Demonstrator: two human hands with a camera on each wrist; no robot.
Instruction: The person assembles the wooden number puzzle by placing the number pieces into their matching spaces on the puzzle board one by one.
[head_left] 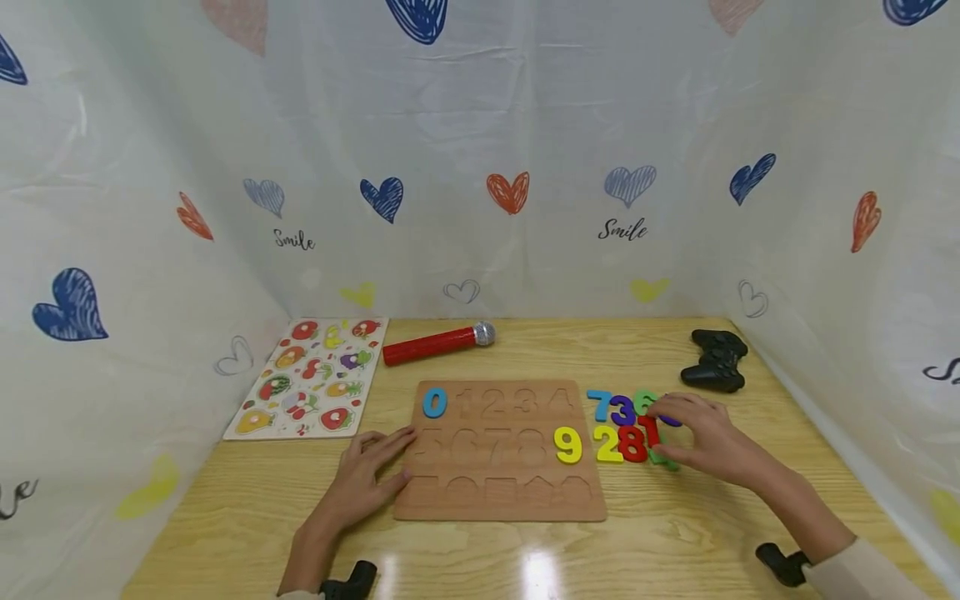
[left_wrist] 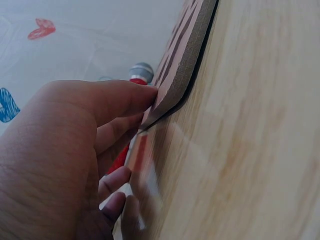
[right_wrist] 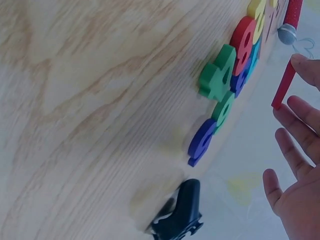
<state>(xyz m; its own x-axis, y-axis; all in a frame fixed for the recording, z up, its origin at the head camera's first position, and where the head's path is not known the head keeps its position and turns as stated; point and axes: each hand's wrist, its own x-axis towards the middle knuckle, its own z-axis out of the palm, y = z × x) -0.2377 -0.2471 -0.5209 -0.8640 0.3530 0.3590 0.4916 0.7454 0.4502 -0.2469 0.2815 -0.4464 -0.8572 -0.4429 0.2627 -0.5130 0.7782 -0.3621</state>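
A brown wooden number board (head_left: 502, 492) lies on the table, with a blue 0 (head_left: 434, 402) at its upper left and a yellow 9 (head_left: 567, 446) at the right of its middle row. My left hand (head_left: 366, 475) touches the board's left edge with thumb and fingertips. To the right of the board my right hand (head_left: 708, 437) pinches a red number 1 (right_wrist: 284, 85) between thumb and fingers, raised over the other numbers. Beneath and beside it lie a green 4 (right_wrist: 218, 73), a red 8 (head_left: 633, 444), a yellow 2 (head_left: 607, 444), a blue 7 (head_left: 598, 404) and a purple 3 (head_left: 622, 410).
A red microphone (head_left: 431, 344) lies behind the board. At the back left is a white fruit-picture board (head_left: 307, 379). A black game controller (head_left: 716, 360) rests at the back right. A white curtain (head_left: 465, 108) with hearts surrounds the table's back and sides.
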